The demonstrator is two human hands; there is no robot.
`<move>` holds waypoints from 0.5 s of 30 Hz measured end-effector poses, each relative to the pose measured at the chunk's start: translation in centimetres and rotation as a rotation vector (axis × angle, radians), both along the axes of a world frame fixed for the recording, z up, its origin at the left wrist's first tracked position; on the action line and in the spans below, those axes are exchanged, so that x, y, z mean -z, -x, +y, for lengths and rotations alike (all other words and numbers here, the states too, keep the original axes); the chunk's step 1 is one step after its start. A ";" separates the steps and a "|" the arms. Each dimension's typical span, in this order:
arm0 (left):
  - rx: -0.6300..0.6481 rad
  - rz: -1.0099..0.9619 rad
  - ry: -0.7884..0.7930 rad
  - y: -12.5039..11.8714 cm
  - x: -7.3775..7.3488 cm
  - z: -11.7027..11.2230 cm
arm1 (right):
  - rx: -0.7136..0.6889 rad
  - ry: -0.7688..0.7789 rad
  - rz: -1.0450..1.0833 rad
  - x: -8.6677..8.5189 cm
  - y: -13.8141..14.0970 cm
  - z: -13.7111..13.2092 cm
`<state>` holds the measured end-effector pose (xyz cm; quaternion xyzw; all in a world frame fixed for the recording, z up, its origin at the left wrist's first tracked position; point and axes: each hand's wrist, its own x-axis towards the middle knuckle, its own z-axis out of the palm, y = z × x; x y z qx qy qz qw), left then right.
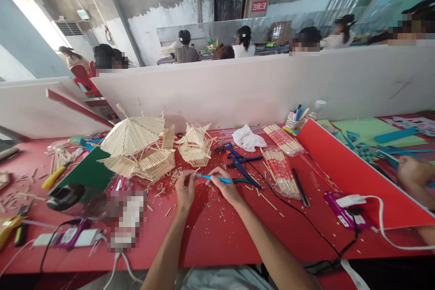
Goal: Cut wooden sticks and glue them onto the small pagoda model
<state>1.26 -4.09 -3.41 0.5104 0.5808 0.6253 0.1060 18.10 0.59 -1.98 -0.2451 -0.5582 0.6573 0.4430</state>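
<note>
My right hand (224, 186) is closed around a slim blue pen-shaped tool (223, 180); whether it is a pen or a craft knife I cannot tell. The tool's tip points left, towards my left hand (185, 190). My left fingers pinch a short piece of wooden stick (197, 170), mostly hidden by the fingertips. Just beyond my hands stands a small pavilion model (195, 145) built of wooden sticks. A larger stick pavilion (136, 147) with a wide roof stands to its left. Stick offcuts (163, 186) lie scattered near my left hand.
Blue-handled pliers (239, 163), crumpled white tissue (248, 138) and bagged chopsticks (280, 172) lie right of the models. A red board (360, 176) leans beside a co-worker's hand (416, 174). Power strips (350, 210) and cables lie near the front edge. A white partition (254, 90) rises behind.
</note>
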 end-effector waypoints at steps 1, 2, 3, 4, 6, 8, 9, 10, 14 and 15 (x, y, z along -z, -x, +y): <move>0.011 -0.001 -0.001 0.0 0.0 0.0 | -0.005 0.003 0.002 0.0 0.0 0.0; 0.022 -0.003 -0.003 -0.1 -0.1 0.0 | -0.009 0.006 0.003 0.1 0.0 0.0; 0.029 -0.006 -0.005 -0.1 -0.1 0.0 | -0.008 0.008 0.003 0.1 0.1 0.0; 0.033 -0.011 -0.008 -0.1 -0.2 0.0 | -0.006 0.010 -0.001 0.2 0.1 0.1; 0.039 -0.029 -0.013 -0.2 -0.3 0.0 | -0.001 0.009 -0.021 0.3 0.0 0.2; 0.038 -0.043 -0.013 -0.2 -0.4 0.0 | -0.003 0.004 -0.040 0.2 -0.2 0.3; 0.037 -0.045 -0.013 -0.2 -0.4 -0.1 | -0.009 0.000 -0.044 0.1 -0.3 0.4; 0.036 -0.042 -0.014 -0.3 -0.5 -0.1 | -0.018 -0.005 -0.043 0.0 -0.4 0.5; 0.047 -0.021 -0.042 -0.4 -0.3 -0.1 | -0.038 -0.011 -0.016 -0.4 -0.6 0.6; 0.052 -0.018 -0.046 -0.5 -0.2 -0.1 | -0.030 -0.010 -0.006 -0.5 -0.7 0.6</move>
